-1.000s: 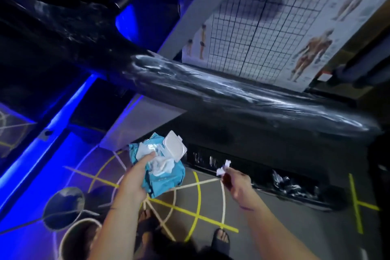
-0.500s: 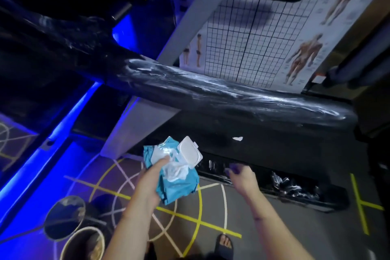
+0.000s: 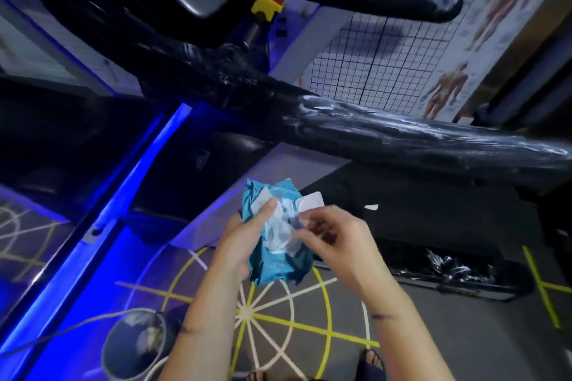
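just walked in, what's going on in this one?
A person is getting a wipe out of a pack. The left hand grips a crumpled blue soft pack of wet wipes, its white flip lid open. The right hand seems to pinch the white wipe at the opening; blur hides the exact grip. A black handrail wrapped in clear film runs above, and a small white scrap lies on the black treadmill deck.

1. Floor (image 3: 433, 334): grey surface marked with a yellow and white radial line pattern (image 3: 280, 317). A yellow cross mark (image 3: 540, 286) lies at the right.
2. Round bin (image 3: 133, 343): stands on the floor at lower left, near the blue-lit strip (image 3: 93, 241).
3. Black tray (image 3: 483, 288): lies on the floor at the right and holds crumpled plastic film (image 3: 448, 266).
4. Sandalled foot (image 3: 370, 362): stands at the bottom edge, just beside the pattern.
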### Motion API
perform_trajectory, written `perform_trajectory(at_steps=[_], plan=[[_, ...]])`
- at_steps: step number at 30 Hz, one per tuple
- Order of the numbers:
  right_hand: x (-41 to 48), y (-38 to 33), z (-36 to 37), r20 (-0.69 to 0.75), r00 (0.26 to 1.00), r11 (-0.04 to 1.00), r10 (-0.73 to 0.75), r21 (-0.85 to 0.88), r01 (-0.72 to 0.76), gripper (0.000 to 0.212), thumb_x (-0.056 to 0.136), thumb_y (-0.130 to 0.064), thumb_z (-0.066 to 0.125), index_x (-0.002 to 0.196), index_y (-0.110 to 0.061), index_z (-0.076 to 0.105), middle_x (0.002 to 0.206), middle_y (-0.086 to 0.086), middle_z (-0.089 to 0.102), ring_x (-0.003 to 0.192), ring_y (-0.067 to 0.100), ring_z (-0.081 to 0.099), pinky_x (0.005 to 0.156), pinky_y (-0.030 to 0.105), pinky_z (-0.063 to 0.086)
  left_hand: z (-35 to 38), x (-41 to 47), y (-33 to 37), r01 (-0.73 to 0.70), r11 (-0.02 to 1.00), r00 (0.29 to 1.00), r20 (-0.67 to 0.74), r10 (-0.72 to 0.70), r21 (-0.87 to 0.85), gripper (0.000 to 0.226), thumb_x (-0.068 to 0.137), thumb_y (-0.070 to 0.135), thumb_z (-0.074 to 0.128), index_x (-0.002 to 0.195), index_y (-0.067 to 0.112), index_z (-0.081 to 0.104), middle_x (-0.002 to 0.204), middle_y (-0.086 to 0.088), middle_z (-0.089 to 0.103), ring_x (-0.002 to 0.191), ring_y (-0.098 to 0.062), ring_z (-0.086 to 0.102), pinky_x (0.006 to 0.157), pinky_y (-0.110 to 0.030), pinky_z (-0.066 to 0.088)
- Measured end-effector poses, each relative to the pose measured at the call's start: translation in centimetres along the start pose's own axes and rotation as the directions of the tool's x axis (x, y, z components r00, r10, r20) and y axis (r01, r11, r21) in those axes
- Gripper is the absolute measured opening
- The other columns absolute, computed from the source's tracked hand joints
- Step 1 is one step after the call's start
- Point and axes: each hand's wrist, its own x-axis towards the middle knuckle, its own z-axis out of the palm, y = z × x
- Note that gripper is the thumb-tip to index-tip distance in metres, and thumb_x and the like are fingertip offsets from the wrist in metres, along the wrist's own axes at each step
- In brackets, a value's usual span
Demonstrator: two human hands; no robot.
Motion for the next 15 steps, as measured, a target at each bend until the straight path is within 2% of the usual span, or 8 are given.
perform_trajectory(at_steps=[2, 4, 7, 9, 10, 12, 15], plan=[[-0.2, -1.1, 1.7, 0.144, 0.989, 0.991, -0.027, -0.124, 0.045, 0.04, 0.08, -0.027, 0.084, 0.118, -0.03, 0.071, 0.092, -0.016, 0.06, 0.079, -0.001, 0.06, 0.074, 0.011, 0.046, -1.0, -1.1, 1.2, -0.01, 1.0, 0.999, 0.032, 0.009, 0.025, 0.025, 0.095, 0.03, 0.078, 0.109, 0.009, 0.077, 0.095, -0.014, 0.082, 0.086, -0.033, 0.08, 0.079, -0.049, 0.065], [-0.5, -1.9, 3.3, 0.132, 0.991, 0.986, -0.026, -0.158, 0.046, 0.043, 0.081, -0.023, 0.081, 0.122, -0.032, 0.07, 0.091, -0.014, 0.058, 0.079, 0.0, 0.058, 0.074, 0.011, 0.044, -2.0, -2.2, 1.7, -0.022, 0.998, 0.998, 0.059, 0.019, 0.054, 0.021, 0.096, 0.032, 0.078, 0.105, 0.013, 0.077, 0.091, -0.011, 0.082, 0.083, -0.031, 0.08, 0.079, -0.05, 0.065], [-0.7, -3.4, 4.8, 0.06, 0.998, 0.987, -0.013, -0.158, 0.022, 0.024, 0.086, -0.025, 0.076, 0.109, -0.032, 0.076, 0.091, -0.013, 0.063, 0.084, 0.002, 0.061, 0.077, 0.012, 0.045, -3.4, -3.1, 2.4, -0.008, 0.999, 0.997, 0.073, 0.005, 0.041, 0.034, 0.093, 0.041, 0.079, 0.113, 0.014, 0.076, 0.097, -0.011, 0.082, 0.091, -0.035, 0.08, 0.085, -0.056, 0.064], [-0.8, -4.3, 5.0, -0.001, 1.0, 0.991, 0.003, -0.134, -0.004, 0.009, 0.091, -0.026, 0.073, 0.098, -0.031, 0.076, 0.086, -0.017, 0.067, 0.083, -0.001, 0.062, 0.075, 0.01, 0.044, -4.1, -3.3, 3.2, 0.001, 1.0, 0.996, 0.086, -0.003, 0.031, 0.044, 0.091, 0.046, 0.08, 0.119, 0.013, 0.075, 0.101, -0.012, 0.082, 0.091, -0.033, 0.08, 0.082, -0.05, 0.065], [-0.8, -4.7, 5.0, -0.039, 0.999, 0.995, 0.028, -0.091, -0.031, 0.005, 0.093, -0.027, 0.07, 0.092, -0.031, 0.073, 0.081, -0.018, 0.067, 0.079, -0.001, 0.063, 0.071, 0.011, 0.044, -4.5, -3.5, 3.7, -0.005, 0.999, 0.996, 0.093, 0.002, 0.033, 0.043, 0.091, 0.047, 0.079, 0.118, 0.013, 0.075, 0.101, -0.012, 0.082, 0.091, -0.032, 0.08, 0.078, -0.045, 0.065], [-1.0, -5.6, 4.7, -0.101, 0.992, 0.996, 0.081, 0.052, -0.076, 0.011, 0.097, -0.026, 0.065, 0.087, -0.027, 0.068, 0.075, -0.013, 0.068, 0.069, 0.005, 0.064, 0.067, 0.018, 0.048, -5.1, -4.0, 4.6, -0.017, 0.999, 0.993, 0.116, 0.013, 0.04, 0.038, 0.094, 0.044, 0.078, 0.116, 0.014, 0.076, 0.101, -0.011, 0.082, 0.09, -0.029, 0.081, 0.072, -0.039, 0.065], [-1.2, -7.2, 4.6, -0.236, 0.95, 0.921, 0.202, 0.376, -0.102, 0.015, 0.1, -0.023, 0.062, 0.089, -0.017, 0.069, 0.08, 0.005, 0.072, 0.07, 0.025, 0.069, 0.071, 0.039, 0.056, -5.4, -4.5, 5.4, -0.044, 0.997, 0.99, 0.138, 0.035, 0.058, 0.03, 0.097, 0.038, 0.075, 0.113, 0.013, 0.078, 0.099, -0.012, 0.082, 0.089, -0.029, 0.081, 0.075, -0.04, 0.066]])
